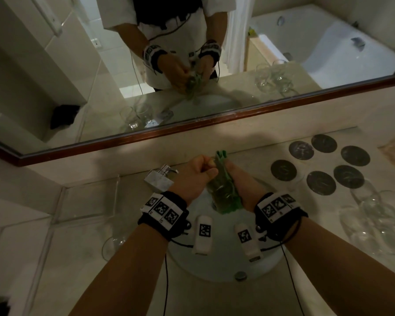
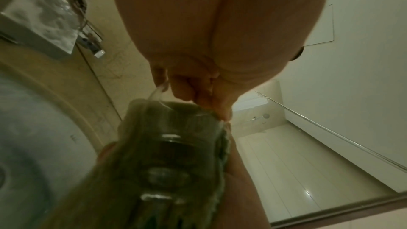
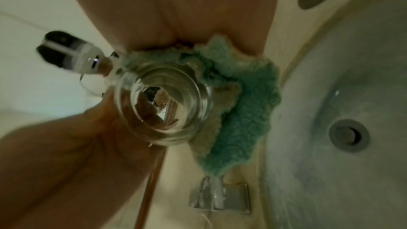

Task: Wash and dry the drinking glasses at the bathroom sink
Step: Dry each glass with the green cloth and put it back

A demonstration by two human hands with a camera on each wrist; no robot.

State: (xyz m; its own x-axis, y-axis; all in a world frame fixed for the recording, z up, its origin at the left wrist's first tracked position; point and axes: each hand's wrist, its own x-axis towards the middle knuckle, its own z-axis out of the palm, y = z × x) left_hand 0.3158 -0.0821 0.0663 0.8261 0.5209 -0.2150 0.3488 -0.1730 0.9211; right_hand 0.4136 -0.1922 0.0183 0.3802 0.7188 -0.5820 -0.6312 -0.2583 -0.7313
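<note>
On the counter [image 1: 82, 201] at the left a glass [image 1: 114, 244] lies near the sink [image 1: 226, 267]. Over the basin, the left hand [image 1: 193, 176] curls its fingers [image 2: 189, 88] round the rim of a drinking glass [image 1: 219, 190], while the right hand [image 1: 244, 185] presses a green cloth [image 1: 232, 197] round its side, fingers hidden. Wet glass looks slippery and breakable; I'd grip the thick base. More glasses [image 1: 374, 222] wait at the right beside dark coasters [image 1: 320, 182].
</note>
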